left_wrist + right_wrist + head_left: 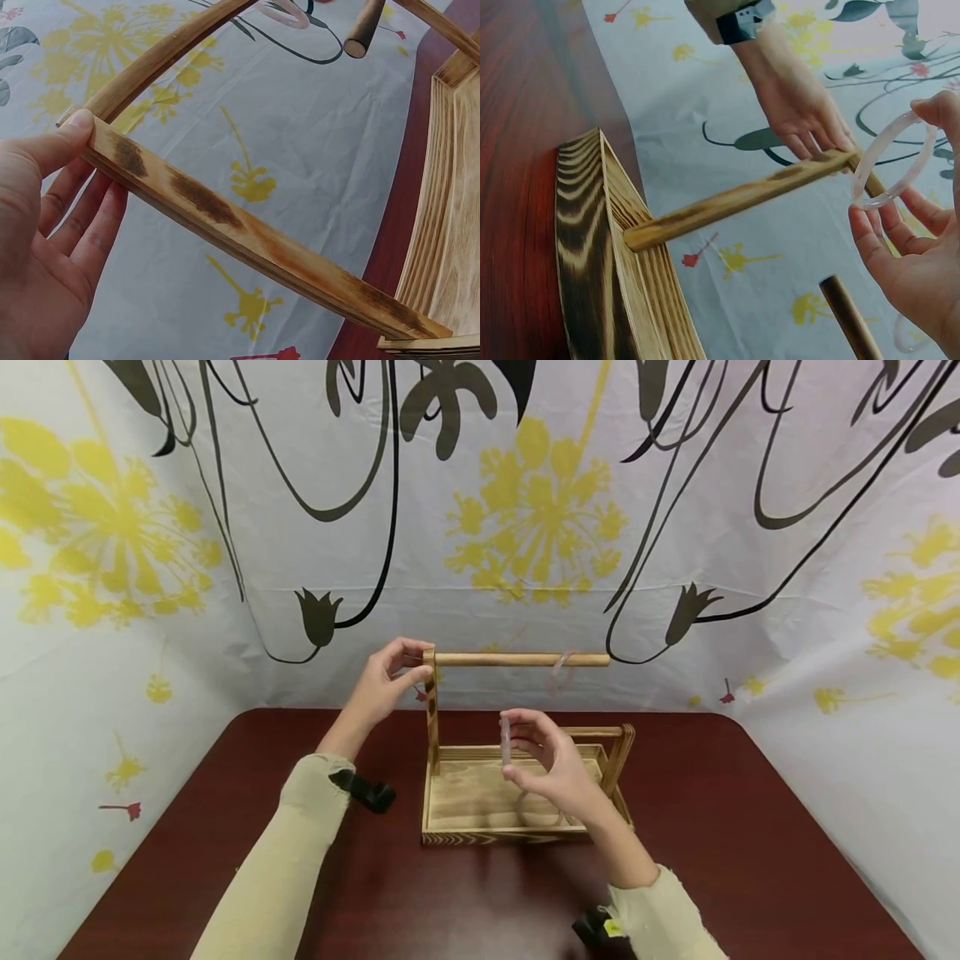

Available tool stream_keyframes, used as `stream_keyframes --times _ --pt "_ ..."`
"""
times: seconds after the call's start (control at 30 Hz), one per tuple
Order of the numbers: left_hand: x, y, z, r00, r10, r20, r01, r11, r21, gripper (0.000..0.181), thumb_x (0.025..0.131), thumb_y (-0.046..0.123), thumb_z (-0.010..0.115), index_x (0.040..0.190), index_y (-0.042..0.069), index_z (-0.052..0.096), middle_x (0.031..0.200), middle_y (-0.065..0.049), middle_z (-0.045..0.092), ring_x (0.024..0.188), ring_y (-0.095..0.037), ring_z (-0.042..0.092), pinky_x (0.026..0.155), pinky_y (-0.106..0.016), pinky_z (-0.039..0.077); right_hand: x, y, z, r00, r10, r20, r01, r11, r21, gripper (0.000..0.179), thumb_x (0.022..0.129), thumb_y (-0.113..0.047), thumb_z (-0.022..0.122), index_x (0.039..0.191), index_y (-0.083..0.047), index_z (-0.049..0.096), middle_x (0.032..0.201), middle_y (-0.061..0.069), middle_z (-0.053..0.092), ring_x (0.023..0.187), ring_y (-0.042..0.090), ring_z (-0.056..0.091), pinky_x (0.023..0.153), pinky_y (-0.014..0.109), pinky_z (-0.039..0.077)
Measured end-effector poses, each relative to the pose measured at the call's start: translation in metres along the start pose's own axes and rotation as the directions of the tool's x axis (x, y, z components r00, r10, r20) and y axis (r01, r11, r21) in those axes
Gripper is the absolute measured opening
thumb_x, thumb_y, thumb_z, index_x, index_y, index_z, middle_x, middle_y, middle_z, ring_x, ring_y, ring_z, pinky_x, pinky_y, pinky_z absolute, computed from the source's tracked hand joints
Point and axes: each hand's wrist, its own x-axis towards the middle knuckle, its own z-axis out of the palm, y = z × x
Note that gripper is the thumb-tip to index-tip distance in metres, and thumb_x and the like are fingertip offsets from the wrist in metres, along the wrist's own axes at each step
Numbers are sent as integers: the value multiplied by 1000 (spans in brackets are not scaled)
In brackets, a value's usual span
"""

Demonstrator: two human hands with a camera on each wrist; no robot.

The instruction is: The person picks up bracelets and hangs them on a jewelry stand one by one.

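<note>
A wooden display stand has a tray base (429,810), a tall post (225,217) and a long upper bar (495,659). At the post's top my left hand (390,681) grips the wood between thumb and fingers. My right hand (555,764) pinches a pale translucent bangle (865,176) by its rim, in front of the stand and below the upper bar. A second bangle (559,667) hangs on that bar near its free right end. Inside the tray a faint ring shape shows, partly behind my right hand; whether it is another bangle I cannot tell.
A shorter bar (592,732) on a low post (619,760) stands at the tray's right side. The dark red table (360,893) carries the stand. Behind it hangs a patterned cloth (465,543). Black straps with devices (367,791) sit on both wrists.
</note>
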Motion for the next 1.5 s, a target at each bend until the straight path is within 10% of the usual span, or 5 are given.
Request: stream_keyframes --times 1.5 --pt "4 -1 0 1000 7 -5 -7 1000 11 28 95 2 64 122 -6 59 119 -15 64 98 -5 64 78 -19 52 2 -16 -115 932 -85 -352 50 993 -106 60 84 19 62 139 0 48 131 7 55 116 12 57 99 17 49"
